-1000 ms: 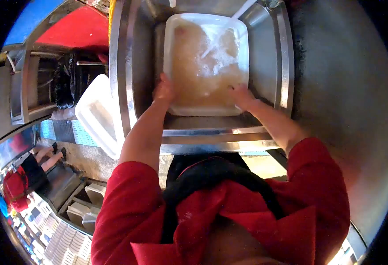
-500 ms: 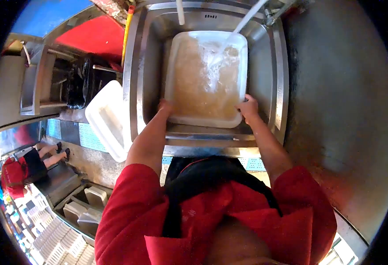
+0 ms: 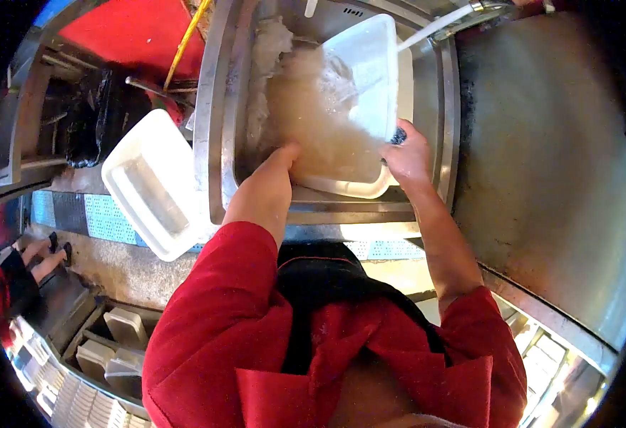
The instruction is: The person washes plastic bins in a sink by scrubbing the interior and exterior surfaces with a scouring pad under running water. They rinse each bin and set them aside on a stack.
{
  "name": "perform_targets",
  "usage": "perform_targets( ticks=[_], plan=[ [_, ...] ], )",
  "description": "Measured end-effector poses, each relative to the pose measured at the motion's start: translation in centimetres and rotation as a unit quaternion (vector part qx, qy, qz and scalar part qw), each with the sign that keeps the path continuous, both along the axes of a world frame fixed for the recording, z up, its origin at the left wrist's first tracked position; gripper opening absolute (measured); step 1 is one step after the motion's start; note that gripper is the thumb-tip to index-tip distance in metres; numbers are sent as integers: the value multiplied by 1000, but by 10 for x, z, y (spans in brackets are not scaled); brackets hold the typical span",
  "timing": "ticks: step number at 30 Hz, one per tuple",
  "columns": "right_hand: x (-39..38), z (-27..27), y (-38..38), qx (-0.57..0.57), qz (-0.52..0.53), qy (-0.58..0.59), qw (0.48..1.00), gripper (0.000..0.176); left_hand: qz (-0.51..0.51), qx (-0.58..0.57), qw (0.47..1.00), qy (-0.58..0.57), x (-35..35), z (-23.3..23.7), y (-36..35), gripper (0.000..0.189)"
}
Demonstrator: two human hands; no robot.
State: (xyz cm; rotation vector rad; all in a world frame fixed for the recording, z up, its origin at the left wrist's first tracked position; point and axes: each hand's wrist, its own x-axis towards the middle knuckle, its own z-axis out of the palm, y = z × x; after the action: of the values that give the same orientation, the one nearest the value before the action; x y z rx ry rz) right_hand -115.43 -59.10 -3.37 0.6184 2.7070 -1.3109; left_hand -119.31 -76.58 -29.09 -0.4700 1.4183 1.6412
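A white plastic tub (image 3: 373, 187) is tilted toward the left inside the metal sink (image 3: 427, 164), its right side raised. Cloudy brown water (image 3: 320, 121) spills over its left side. My right hand (image 3: 407, 153) is closed on the tub's right rim, with a small dark, speckled thing, perhaps a scrubbing pad, showing at the fingers. My left hand (image 3: 288, 153) is at the lower left of the tub, in the murky water, which hides its fingers. From the faucet (image 3: 480, 8), a stream of water runs into the tub.
Left of the sink, another white tub (image 3: 185, 171) stands tilted. A metal counter (image 3: 541, 164) lies to the right. A yellow pole (image 3: 188, 39) leans behind. At lower left are a bin of containers (image 3: 124, 328) and another person's legs (image 3: 38, 260).
The tub has gone from lying level to tilting left, its right side lifted by my right hand. Water now pours out on the left. My left hand has shifted slightly right and up.
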Motion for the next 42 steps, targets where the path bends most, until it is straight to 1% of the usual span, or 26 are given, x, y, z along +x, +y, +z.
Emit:
perform_targets(
  ticks=[2, 5, 7, 10, 12, 13, 14, 15, 16, 17, 18, 20, 22, 23, 25, 27, 29, 31, 32, 33, 35, 37, 39, 40, 41, 42],
  plan=[
    [-4, 13, -12, 52, 11, -40, 998, 40, 1, 31, 1000, -3, 1, 7, 6, 68],
    [-3, 27, -30, 115, 42, -1, 993, 40, -3, 90, 996, -3, -2, 29, 19, 69],
    [-5, 29, -39, 146, 51, 34, 987, 37, 0, 145, 989, 5, -5, 65, 31, 69],
    [-13, 38, -58, 182, 59, -16, 981, 35, 19, 267, 963, 16, -11, 154, 39, 70],
    [-15, 35, -70, 217, 103, 2, 971, 35, 44, 401, 915, 3, -22, 206, 33, 65],
    [-15, 35, -77, 223, 125, 18, 967, 37, 57, 473, 879, -5, -34, 219, 28, 61],
    [-16, 33, -85, 196, 137, 35, 970, 39, 30, 417, 907, -44, -45, 211, 19, 46],
    [-15, 34, -94, 168, 149, 50, 973, 41, 18, 336, 939, 62, -46, 234, 12, 32],
    [-14, 37, -99, 110, 161, -28, 980, 43, 9, 296, 952, 79, -46, 237, 2, 29],
    [-8, 39, -98, 103, 231, -28, 967, 43, 1, 256, 962, 99, -48, 240, -6, 26],
    [0, 45, -94, 95, 255, 12, 962, 43, 51, 258, 961, 85, -47, 240, -8, 24],
    [16, 49, -79, 78, 271, 57, 958, 42, 49, 267, 956, 109, -50, 229, -9, 24],
    [28, 42, -61, 239, 303, 271, 882, 41, 61, 294, 945, 130, -50, 237, -6, 23],
    [25, 34, -58, 237, 298, 272, 884, 41, 56, 292, 946, 131, -50, 234, -5, 23],
    [20, 10, -52, 266, 256, 259, 893, 37, 40, 226, 958, 171, -47, 222, -1, 23],
    [-13, -7, -33, 218, 243, 316, 891, 33, 63, 240, 960, 130, -40, 233, -5, 26],
    [-64, -20, -24, 90, 156, 308, 934, 31, 58, 203, 969, 127, -37, 222, -18, 28],
    [-115, -19, -15, 289, 117, 302, 901, 30, 40, 180, 971, 152, -32, 216, -27, 28],
    [-142, -29, -10, 231, 127, 327, 908, 30, 19, 159, 971, 175, -31, 212, -32, 28],
    [-167, -40, -8, 170, 133, 348, 912, 29, 14, 182, 970, 160, -36, 218, -40, 27],
    [-211, -52, -10, 131, 118, 291, 940, 29, 29, 48, 980, 190, -47, 212, -60, 19],
    [-224, -46, -17, -50, 44, 267, 961, 27, 24, -59, 976, 210, -51, 207, -79, 14],
    [-238, -60, -28, -89, -55, 228, 968, 28, 14, -296, 937, 186, -52, 216, -79, 33],
    [-240, -88, -36, -44, -123, 279, 951, 30, -51, -408, 860, 302, -48, 196, -88, 38],
    [-246, -132, -35, -56, -177, 280, 942, 27, -116, -506, 751, 409, -44, 177, -99, 43],
    [-251, -176, -34, -69, -230, 282, 929, 23, -37, -501, 814, 290, -38, 174, -95, 48]
  ],
)
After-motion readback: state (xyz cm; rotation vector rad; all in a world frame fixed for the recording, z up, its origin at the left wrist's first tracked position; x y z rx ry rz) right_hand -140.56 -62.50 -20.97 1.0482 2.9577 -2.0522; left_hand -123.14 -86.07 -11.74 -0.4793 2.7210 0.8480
